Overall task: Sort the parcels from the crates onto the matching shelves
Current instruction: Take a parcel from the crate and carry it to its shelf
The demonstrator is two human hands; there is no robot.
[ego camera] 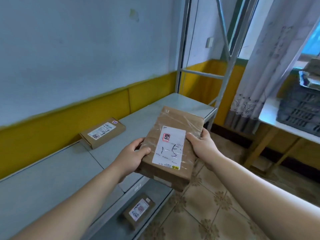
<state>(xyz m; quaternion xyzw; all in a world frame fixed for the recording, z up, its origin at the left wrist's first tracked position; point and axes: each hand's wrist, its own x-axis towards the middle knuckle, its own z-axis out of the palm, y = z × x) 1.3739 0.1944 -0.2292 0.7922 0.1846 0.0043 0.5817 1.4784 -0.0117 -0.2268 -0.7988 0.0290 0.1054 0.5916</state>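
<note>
I hold a brown cardboard parcel (173, 144) wrapped in clear tape, with a white label bearing handwritten "1-5", above the front edge of the grey metal shelf (69, 163). My left hand (133, 155) grips its left side, thumb on top. Its right side is held by my right hand (202, 144), the thumb lying by the label. A flat labelled parcel (103, 132) lies on the shelf near the wall. Another small labelled parcel (139, 209) lies on the lower shelf beneath.
A dark plastic crate (301, 110) with parcels in it stands on a white table (270, 115) at the right, by a curtain. Grey shelf uprights (181, 54) rise at the shelf's far end. Patterned floor tiles lie below my arms.
</note>
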